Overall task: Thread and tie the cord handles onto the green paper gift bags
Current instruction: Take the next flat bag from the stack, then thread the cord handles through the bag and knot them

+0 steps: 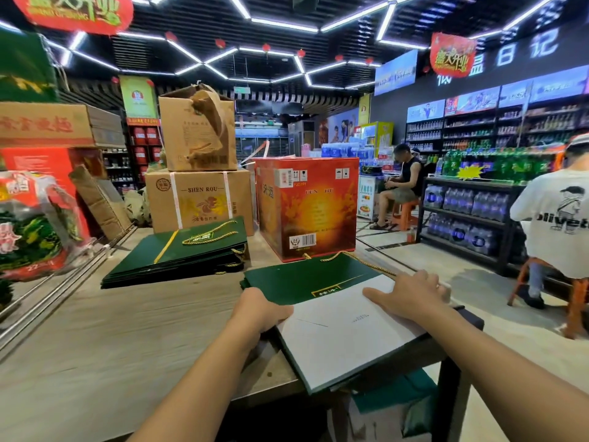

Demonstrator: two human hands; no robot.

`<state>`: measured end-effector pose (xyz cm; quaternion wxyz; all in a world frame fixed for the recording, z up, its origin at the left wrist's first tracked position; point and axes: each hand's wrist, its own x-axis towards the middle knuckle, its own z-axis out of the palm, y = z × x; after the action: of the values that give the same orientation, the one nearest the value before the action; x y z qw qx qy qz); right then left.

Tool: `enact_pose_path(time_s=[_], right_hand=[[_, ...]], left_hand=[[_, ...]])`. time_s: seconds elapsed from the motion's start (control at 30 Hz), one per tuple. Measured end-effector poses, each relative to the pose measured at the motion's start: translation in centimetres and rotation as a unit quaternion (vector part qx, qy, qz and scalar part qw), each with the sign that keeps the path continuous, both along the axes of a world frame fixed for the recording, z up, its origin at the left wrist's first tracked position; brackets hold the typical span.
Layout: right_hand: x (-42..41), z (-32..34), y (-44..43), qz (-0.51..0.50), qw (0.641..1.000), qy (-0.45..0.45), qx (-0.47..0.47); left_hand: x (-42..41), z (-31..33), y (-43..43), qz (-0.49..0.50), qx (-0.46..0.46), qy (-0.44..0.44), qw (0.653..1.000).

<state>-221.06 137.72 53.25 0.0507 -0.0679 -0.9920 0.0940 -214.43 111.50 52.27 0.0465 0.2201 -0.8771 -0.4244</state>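
- Right now the green bag (287, 282) lies flat at the near right corner of the table (127, 330), directly between the person's two hands, with its near corner hanging out past the table edge.
- Its long axis runs roughly from 9 to 3 o'clock, skewed a little; a broad white panel (344, 339) takes up the near half, green paper the far half.
- The gold cord (350, 257) loops off the far edge, at about 12 o'clock from the hands and just beyond the right fingertips, so I judge the right hand is the nearer one for reaching it.
- The left hand (261, 309) grips the bag's left edge at 9 o'clock, fingers curled round the edge and out of sight beneath it.
- The right hand (411, 295) lies flat on the bag's far right part at about 2 o'clock, fingers straight, thumb splayed out toward the left, pressing down and holding nothing.
- At 10 o'clock, well apart, sits a stack of green bags (178, 253) with cords already on them; a red carton (306, 205) stands behind at 12.
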Motion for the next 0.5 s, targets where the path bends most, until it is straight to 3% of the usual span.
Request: enact_pose_path(time_s=[0.17, 0.33, 0.5], right_hand=[[0.3, 0.7, -1.2, 0.015, 0.995, 0.014, -0.093], [1.6, 1.4, -4.8, 0.118, 0.959, 0.072, -0.249], [2.7, 2.3, -10.1, 0.121, 0.914, 0.036, -0.386]], left_hand=[[0.9, 1.4, -2.2, 0.028, 0.074, 0.003, 0.997], [3.1, 4.4, -5.1, 0.077, 0.075, 0.056, 0.993], [5.4, 6.3, -10.9, 0.098, 0.002, 0.079, 0.992]])
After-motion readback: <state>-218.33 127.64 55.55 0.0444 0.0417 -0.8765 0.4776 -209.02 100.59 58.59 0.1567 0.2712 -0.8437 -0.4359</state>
